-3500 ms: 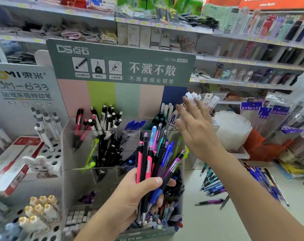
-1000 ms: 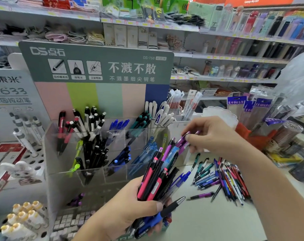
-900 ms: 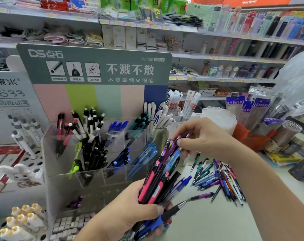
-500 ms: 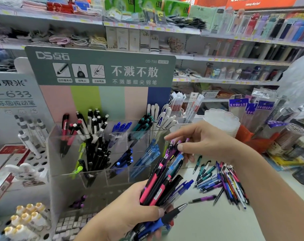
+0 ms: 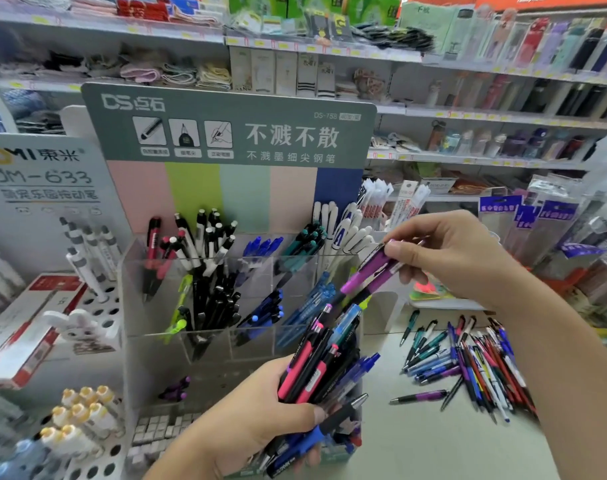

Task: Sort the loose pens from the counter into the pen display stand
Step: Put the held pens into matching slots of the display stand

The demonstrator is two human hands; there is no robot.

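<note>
My left hand (image 5: 257, 424) grips a fanned bundle of pens (image 5: 324, 365), pink, black and blue, in front of the clear pen display stand (image 5: 135, 292). My right hand (image 5: 458, 254) pinches a purple pen or two (image 5: 371, 271) by the upper end, above the bundle and in front of the stand's right side. The stand's compartments hold red, black, blue and teal pens. A single purple pen lies low in its front left compartment (image 5: 175, 391). Loose pens (image 5: 468, 362) lie in a pile on the counter to the right.
A grey header card (image 5: 226, 123) tops the stand. A second stand with round holes and white pens (image 5: 87, 258) is on the left. White markers (image 5: 347, 230) poke up behind the stand. Shop shelves (image 5: 433, 57) fill the back. One purple pen (image 5: 420, 397) lies apart on the counter.
My right hand has drawn the purple pens up and to the right, out of the bundle. My left hand still holds the bundle, slightly lower.
</note>
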